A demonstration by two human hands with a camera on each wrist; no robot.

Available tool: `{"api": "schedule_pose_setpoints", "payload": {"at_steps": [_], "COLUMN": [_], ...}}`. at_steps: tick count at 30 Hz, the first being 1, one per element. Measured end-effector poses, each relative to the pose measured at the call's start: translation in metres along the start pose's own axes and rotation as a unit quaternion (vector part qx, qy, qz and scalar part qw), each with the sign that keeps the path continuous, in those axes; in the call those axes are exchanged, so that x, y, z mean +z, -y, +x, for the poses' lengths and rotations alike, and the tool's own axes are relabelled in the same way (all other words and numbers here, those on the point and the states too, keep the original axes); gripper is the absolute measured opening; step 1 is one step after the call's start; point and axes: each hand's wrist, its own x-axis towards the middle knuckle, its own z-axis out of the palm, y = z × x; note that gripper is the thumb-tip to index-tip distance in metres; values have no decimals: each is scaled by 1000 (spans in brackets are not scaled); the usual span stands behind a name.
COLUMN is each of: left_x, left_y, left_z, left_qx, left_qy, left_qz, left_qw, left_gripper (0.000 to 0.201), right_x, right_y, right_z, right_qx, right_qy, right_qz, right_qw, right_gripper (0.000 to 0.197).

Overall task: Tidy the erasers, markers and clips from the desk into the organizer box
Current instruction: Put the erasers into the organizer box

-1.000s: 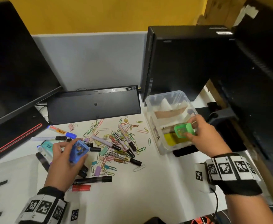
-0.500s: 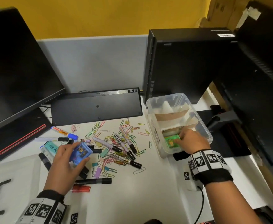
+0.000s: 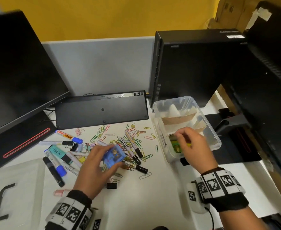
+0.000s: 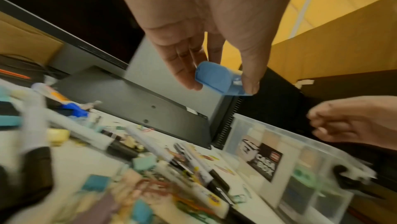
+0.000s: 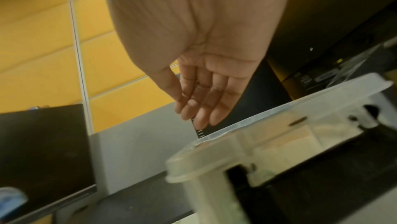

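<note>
Hands: L (image 3: pixel 93 165) pinching blue eraser (image 3: pixel 114 156); R (image 3: pixel 194 146) empty.

Green eraser (image 3: pixel 175 144) partly hidden behind right hand (image 3: pixel 194 146), blurred marker pile (image 4: pixel 103 168), organizer box (image 5: pixel 279 136) cut off

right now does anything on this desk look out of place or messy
Yes. Coloured paper clips and markers lie scattered in a loose heap on the desk left of the organizer box. The keyboard lies underside up behind them, which is odd.
</note>
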Motion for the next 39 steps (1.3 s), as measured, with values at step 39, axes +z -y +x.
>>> {"api": "schedule_pose_setpoints", "payload": {"at_steps": [39], "left_x": [131], "left_y": [-77], "left_z": [66], "left_qx": [164], "left_qy": [163], "left_qz": [130], "left_qw": [964], "left_gripper": [73], "right_x": [-13], "right_y": [-42], "right_z": [50], "right_qx": [296], "right_qy": [147], "right_qz": [-331], "right_qw": [884], "right_gripper": [29]}}
